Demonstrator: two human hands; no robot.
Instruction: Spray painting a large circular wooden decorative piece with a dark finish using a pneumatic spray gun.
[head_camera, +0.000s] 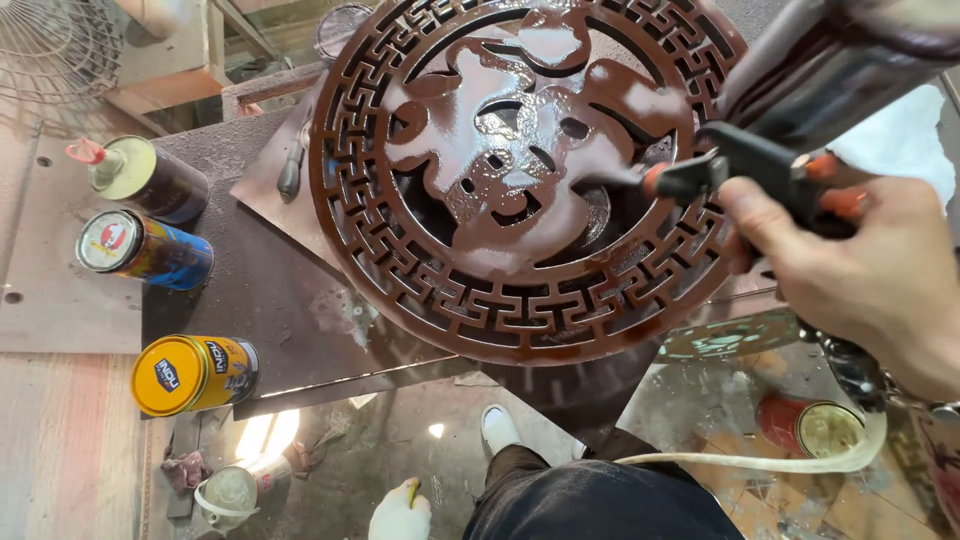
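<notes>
Right hand (870, 280) grips spray gun (740, 165) — glossy brown fretwork disc (520, 180).

Three labelled cans (150, 250) lie left; yellow-lidded one (190, 375) nearest.

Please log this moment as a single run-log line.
right hand: gripping spray gun, nozzle at round carved panel | panel: glossy brown, wet | left hand: gloved, low, apart | cans: left

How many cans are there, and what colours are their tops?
Yellow-topped can: 1
White-and-red-topped can: 1
Cream-topped can with red nozzle: 1
Red can on the floor: 1
Total: 4
</notes>
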